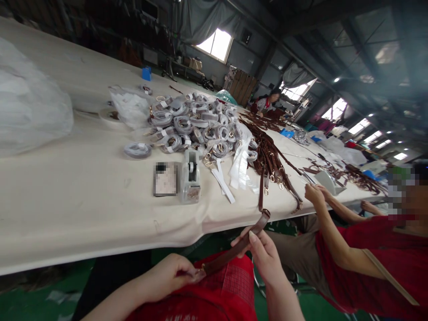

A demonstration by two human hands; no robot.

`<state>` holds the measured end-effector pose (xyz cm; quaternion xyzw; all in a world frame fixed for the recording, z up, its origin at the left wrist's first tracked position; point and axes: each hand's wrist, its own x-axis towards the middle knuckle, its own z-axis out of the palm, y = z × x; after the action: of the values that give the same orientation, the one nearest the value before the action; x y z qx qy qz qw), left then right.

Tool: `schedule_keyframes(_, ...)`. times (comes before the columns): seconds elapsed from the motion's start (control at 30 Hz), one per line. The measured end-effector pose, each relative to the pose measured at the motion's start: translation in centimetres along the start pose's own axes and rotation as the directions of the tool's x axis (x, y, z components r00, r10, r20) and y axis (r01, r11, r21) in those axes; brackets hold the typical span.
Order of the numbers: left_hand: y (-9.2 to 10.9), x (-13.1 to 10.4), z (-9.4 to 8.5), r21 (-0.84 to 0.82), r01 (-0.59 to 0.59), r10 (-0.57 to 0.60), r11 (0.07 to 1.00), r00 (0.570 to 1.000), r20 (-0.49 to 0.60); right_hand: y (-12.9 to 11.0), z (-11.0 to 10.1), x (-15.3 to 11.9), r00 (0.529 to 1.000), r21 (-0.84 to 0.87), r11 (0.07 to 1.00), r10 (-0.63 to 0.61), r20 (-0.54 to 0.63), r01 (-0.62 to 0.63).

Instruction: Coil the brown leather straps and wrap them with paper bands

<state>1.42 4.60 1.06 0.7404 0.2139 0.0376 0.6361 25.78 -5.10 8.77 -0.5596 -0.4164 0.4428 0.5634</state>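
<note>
A brown leather strap [227,255] stretches between my two hands above my lap, and its far part runs up over the table edge. My left hand [175,273] is closed at the strap's near end, where a small metal fitting and a bit of clear plastic show. The thumb of my right hand [262,252] presses on the strap's middle, with the fingers beneath it. Beyond them lies a bundle of brown straps [267,151] with gold-coloured clasps. Coiled straps in clear wrapping [197,120] form a heap on the table.
A tape dispenser [191,178] stands near the front of the pale table [100,209], beside a blurred-out flat item. White paper strips [222,183] lie to its right. A large plastic bag [30,98] is at the left. A co-worker in red [361,254] sits close on the right.
</note>
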Motion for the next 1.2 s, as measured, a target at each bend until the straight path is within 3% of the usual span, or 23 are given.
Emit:
schedule_keyframes(0.1, 1.0, -0.1, -0.1, -0.11, -0.017, 0.028, 0.994, 0.994, 0.102, 0.3, -1.0, 0.1, 1.0, 0.012, 1.0, 0.006, -0.003, -0.006)
schedule_keyframes(0.27, 0.9, 0.3, 0.6, -0.274, 0.01, 0.016, 0.962, 0.995, 0.095, 0.0, -1.4, 0.2, 0.999, -0.07, 0.997, -0.021, 0.033, 0.023)
schedule_keyframes(0.4, 0.6, 0.9, 1.3, -0.401, 0.04, -0.025, 0.915, 0.999, 0.042, 1.5, 0.4, 0.4, 0.978, -0.157, 0.987, 0.015, 0.206, 0.018)
schedule_keyframes(0.5, 0.5, 1.0, 1.6, -0.42, 0.061, -0.06, 0.906, 0.998, 0.016, 5.0, 1.8, 0.5, 0.919, -0.11, 0.984, 0.173, 0.354, -0.142)
schedule_keyframes(0.57, 0.3, 0.9, 1.7, -0.425, 0.099, -0.102, 0.9, 0.995, 0.016, 7.8, 1.9, 0.5, 0.894, 0.053, 0.936, 0.314, 0.321, -0.348)
schedule_keyframes(0.63, -0.2, 0.6, 1.6, -0.417, 0.15, -0.163, 0.897, 0.987, 0.004, 10.2, 1.3, 0.8, 0.872, 0.323, 0.81, 0.447, 0.2, -0.49)
schedule_keyframes(0.73, -0.9, 0.1, 1.4, -0.365, 0.221, -0.242, 0.904, 0.97, -0.012, 12.0, -0.2, 1.3, 0.851, 0.555, 0.695, 0.523, 0.047, -0.457)
schedule_keyframes(0.83, -1.6, -0.2, 1.0, -0.28, 0.253, -0.267, 0.926, 0.964, -0.009, 11.7, -1.6, 1.9, 0.892, 0.569, 0.741, 0.452, -0.029, -0.357)
schedule_keyframes(0.93, -1.9, 0.0, 0.8, -0.217, 0.215, -0.223, 0.952, 0.975, -0.011, 10.5, -2.2, 2.4, 0.923, 0.549, 0.781, 0.382, -0.045, -0.296)
schedule_keyframes(1.2, -1.2, 0.7, 1.0, -0.241, 0.158, -0.172, 0.957, 0.984, -0.039, 8.4, -0.6, 2.5, 0.964, 0.46, 0.856, 0.264, 0.005, -0.237)
